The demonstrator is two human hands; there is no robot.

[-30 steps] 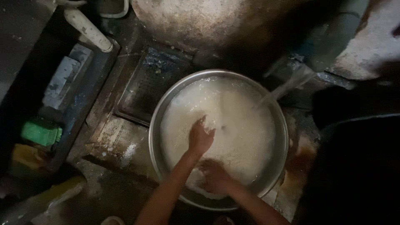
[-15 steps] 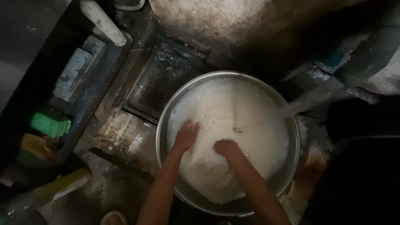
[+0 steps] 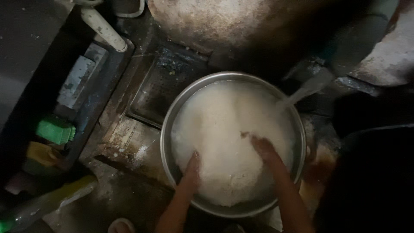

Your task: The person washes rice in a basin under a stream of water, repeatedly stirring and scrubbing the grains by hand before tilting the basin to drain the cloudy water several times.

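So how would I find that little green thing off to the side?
Start at the big round metal basin full of white grains, where both hands are buried. Look far left, past the dark grate, to the shadowy ledge. The green block sits there, just above a yellow object; it is the only bright green, boxy thing around.

Dim, wet concrete floor [image 3: 129, 190] stained with pale patches, dark metal drain grate [image 3: 166, 88] set into it, white pipe [image 3: 103, 28] at upper left, green block [image 3: 55, 130] on a dark ledge, low light throughout
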